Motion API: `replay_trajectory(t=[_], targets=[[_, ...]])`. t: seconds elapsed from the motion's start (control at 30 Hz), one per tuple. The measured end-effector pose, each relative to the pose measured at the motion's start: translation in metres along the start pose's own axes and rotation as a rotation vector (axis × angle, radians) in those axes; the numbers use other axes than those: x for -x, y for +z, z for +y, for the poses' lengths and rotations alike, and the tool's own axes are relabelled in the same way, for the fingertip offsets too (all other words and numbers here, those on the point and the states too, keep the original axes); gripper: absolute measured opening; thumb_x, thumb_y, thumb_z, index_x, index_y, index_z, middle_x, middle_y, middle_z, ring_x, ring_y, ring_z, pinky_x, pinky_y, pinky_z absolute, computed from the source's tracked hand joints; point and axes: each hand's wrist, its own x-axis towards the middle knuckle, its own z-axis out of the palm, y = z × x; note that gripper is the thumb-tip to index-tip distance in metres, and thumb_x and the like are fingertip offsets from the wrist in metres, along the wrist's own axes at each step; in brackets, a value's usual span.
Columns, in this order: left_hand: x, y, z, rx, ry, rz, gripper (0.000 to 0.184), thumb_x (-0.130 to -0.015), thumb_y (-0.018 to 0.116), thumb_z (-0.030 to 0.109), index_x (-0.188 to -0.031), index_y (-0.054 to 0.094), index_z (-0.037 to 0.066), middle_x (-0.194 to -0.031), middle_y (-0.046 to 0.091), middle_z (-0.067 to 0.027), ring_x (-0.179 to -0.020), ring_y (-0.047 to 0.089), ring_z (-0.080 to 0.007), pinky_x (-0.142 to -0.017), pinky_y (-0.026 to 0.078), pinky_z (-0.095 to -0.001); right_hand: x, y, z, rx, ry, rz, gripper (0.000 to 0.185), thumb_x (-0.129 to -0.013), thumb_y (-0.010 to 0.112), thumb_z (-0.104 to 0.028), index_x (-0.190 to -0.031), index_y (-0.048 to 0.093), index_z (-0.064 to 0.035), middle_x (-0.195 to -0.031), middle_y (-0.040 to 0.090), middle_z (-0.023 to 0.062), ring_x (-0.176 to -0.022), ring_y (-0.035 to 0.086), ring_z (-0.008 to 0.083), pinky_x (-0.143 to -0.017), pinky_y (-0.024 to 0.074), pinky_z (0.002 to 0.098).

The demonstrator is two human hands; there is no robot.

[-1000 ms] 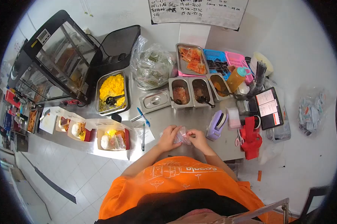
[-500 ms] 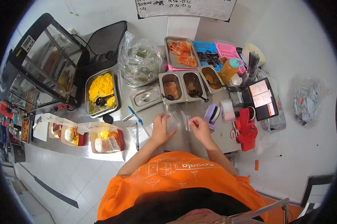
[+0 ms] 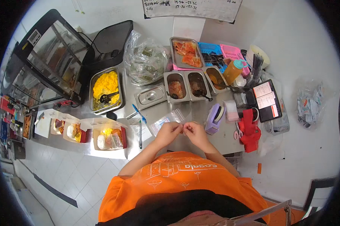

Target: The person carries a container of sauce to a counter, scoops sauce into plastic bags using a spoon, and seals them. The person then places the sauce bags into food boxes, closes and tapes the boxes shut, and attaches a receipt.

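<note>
My left hand (image 3: 169, 134) and my right hand (image 3: 195, 134) meet just in front of my body, fingertips pinched close together. Between them is a small clear zip bag, mostly hidden by the fingers. Just beyond my left hand, a larger clear zip bag (image 3: 173, 116) lies flat on the counter. A white paper slip (image 3: 141, 130) with a dark pen (image 3: 140, 135) on it lies left of my left hand, and a blue pen (image 3: 139, 113) is above. The purple tape dispenser (image 3: 215, 119) stands to the right of my right hand.
Three open food boxes (image 3: 109, 138) line the counter's left side. Behind are a tray of yellow scrambled egg (image 3: 105, 88), a steel lid (image 3: 151, 96), and steel sauce pans (image 3: 175, 88). Scissors (image 3: 238, 132) and red tape dispenser (image 3: 250, 130) sit at right.
My hands have come together, the right moving left with the small zip bag and the left moving in to meet it. The left has left the larger bag on the counter.
</note>
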Motion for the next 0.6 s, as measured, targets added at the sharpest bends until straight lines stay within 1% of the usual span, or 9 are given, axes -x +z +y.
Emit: replay_trajectory(t=[0.07, 0.13, 0.17, 0.23, 0.27, 0.33, 0.47, 0.57, 0.6], targets=[[0.002, 0.001, -0.004, 0.015, 0.040, 0.028, 0.024, -0.088, 0.055, 0.019, -0.087, 0.064, -0.003, -0.075, 0.063, -0.0181, -0.067, 0.063, -0.0276, -0.061, 0.047, -0.0338, 0.001, 0.000, -0.005, -0.057, 0.020, -0.032, 0.005, -0.084, 0.054, 0.004, -0.088, 0.056, 0.0033, -0.082, 0.057, 0.0075, -0.070, 0.059, 0.0107, -0.062, 0.0489, 0.0237], [0.004, 0.001, -0.006, -0.044, 0.054, 0.048, 0.024, -0.089, 0.053, 0.019, -0.087, 0.064, -0.003, -0.075, 0.063, -0.0192, -0.067, 0.063, -0.0297, -0.061, 0.047, -0.0349, 0.003, 0.002, -0.006, 0.019, -0.009, -0.007, 0.007, -0.082, 0.057, -0.001, -0.088, 0.056, 0.0019, -0.084, 0.059, 0.0122, -0.072, 0.061, 0.0206, -0.063, 0.0492, 0.0297], [0.006, 0.000, -0.001, -0.069, 0.026, 0.036, 0.024, -0.090, 0.052, 0.018, -0.090, 0.064, -0.003, -0.077, 0.064, -0.0181, -0.070, 0.064, -0.0262, -0.063, 0.048, -0.0332, 0.003, 0.003, -0.010, 0.057, -0.025, 0.005, 0.009, -0.081, 0.059, -0.004, -0.088, 0.056, 0.0012, -0.085, 0.060, 0.0146, -0.073, 0.062, 0.0255, -0.064, 0.0493, 0.0328], [0.011, -0.004, 0.010, -0.117, -0.031, 0.015, 0.024, -0.092, 0.050, 0.015, -0.097, 0.063, -0.005, -0.080, 0.067, -0.0159, -0.075, 0.066, -0.0190, -0.067, 0.050, -0.0297, 0.006, 0.005, -0.020, 0.149, -0.108, 0.010, 0.009, -0.081, 0.059, -0.004, -0.089, 0.056, 0.0012, -0.085, 0.060, 0.0155, -0.074, 0.062, 0.0272, -0.064, 0.0494, 0.0337], [0.013, -0.004, 0.010, -0.128, -0.051, 0.024, 0.024, -0.092, 0.050, 0.015, -0.096, 0.063, -0.005, -0.079, 0.067, -0.0162, -0.076, 0.066, -0.0192, -0.067, 0.050, -0.0300, 0.007, 0.006, -0.026, 0.194, -0.150, 0.008, 0.010, -0.081, 0.059, -0.004, -0.089, 0.056, 0.0011, -0.085, 0.060, 0.0159, -0.075, 0.062, 0.0280, -0.064, 0.0495, 0.0342], [0.015, -0.003, 0.011, -0.144, -0.095, 0.049, 0.024, -0.092, 0.050, 0.015, -0.095, 0.063, -0.004, -0.078, 0.067, -0.0170, -0.076, 0.067, -0.0196, -0.066, 0.050, -0.0306, 0.007, 0.010, -0.024, 0.265, -0.157, 0.023, 0.010, -0.081, 0.059, -0.004, -0.089, 0.056, 0.0010, -0.085, 0.060, 0.0164, -0.074, 0.062, 0.0290, -0.064, 0.0495, 0.0348], [0.019, -0.003, 0.008, -0.191, 0.017, 0.053, 0.022, -0.089, 0.051, 0.014, -0.093, 0.064, -0.003, -0.076, 0.066, -0.0169, -0.073, 0.067, -0.0225, -0.066, 0.050, -0.0322, 0.004, 0.015, -0.014, 0.309, -0.153, -0.007, 0.010, -0.080, 0.059, -0.003, -0.088, 0.058, 0.0008, -0.083, 0.060, 0.0168, -0.074, 0.063, 0.0283, -0.063, 0.0494, 0.0346], [0.019, -0.004, -0.002, -0.184, 0.052, 0.067, 0.021, -0.085, 0.053, 0.015, -0.091, 0.064, -0.001, -0.077, 0.065, -0.0179, -0.071, 0.065, -0.0278, -0.065, 0.049, -0.0345, 0.002, 0.013, 0.000, 0.193, -0.110, -0.060, 0.009, -0.080, 0.058, -0.003, -0.088, 0.059, 0.0010, -0.081, 0.060, 0.0164, -0.073, 0.064, 0.0275, -0.062, 0.0493, 0.0337], [0.021, -0.006, 0.001, -0.197, 0.062, 0.066, 0.021, -0.084, 0.054, 0.016, -0.091, 0.065, -0.001, -0.077, 0.065, -0.0182, -0.070, 0.064, -0.0298, -0.065, 0.049, -0.0355, 0.000, 0.012, 0.007, 0.176, -0.098, -0.097, 0.008, -0.082, 0.056, 0.000, -0.089, 0.057, 0.0019, -0.080, 0.059, 0.0131, -0.071, 0.061, 0.0215, -0.061, 0.0486, 0.0297]])
